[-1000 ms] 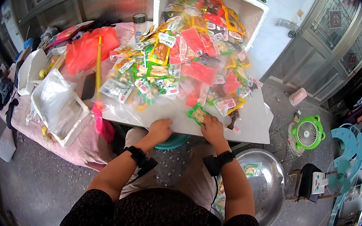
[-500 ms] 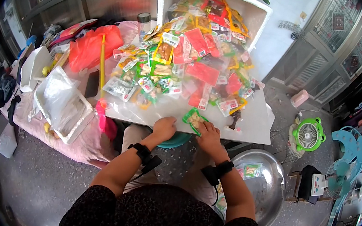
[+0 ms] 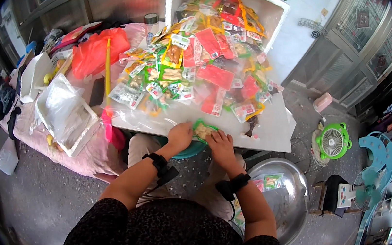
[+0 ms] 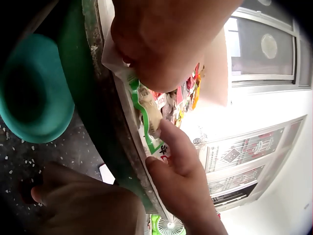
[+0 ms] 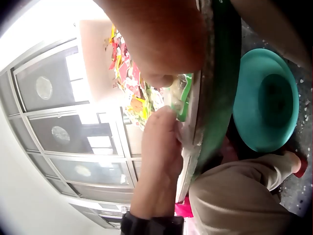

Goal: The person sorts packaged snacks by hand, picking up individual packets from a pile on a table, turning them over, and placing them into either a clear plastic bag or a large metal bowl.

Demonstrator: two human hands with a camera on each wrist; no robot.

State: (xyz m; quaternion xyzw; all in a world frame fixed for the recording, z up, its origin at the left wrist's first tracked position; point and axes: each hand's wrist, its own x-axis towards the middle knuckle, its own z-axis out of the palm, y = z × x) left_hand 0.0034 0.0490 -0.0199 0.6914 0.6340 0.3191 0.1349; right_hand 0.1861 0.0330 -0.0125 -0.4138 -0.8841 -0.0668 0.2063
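Observation:
A clear food packet [image 3: 203, 131] with green edges and pale pieces inside lies at the front edge of the table [image 3: 272, 139]. My left hand [image 3: 180, 136] is at its left end, fingers curled in and gripping the end with clear film. At the right end, my right hand [image 3: 221, 147] has fingers over the packet; in the left wrist view, thumb and forefinger of the right hand [image 4: 178, 164] pinch its green-edged corner. The right wrist view shows the left hand [image 5: 159, 142] close against the packet [image 5: 184, 98], its fingertips partly hidden.
Behind, a heap of colourful food packets [image 3: 172, 74] spills from a white foam box [image 3: 278, 32]. A metal basin [image 3: 289, 202] with a few packets stands at right on the floor. Under the table is a teal basin [image 5: 249, 103]. At left sits a foam tray [image 3: 76, 142] with plastic bags.
My right hand has drawn the packet leftward along the table edge. My left hand has shifted slightly right and up, meeting the packet's left end.

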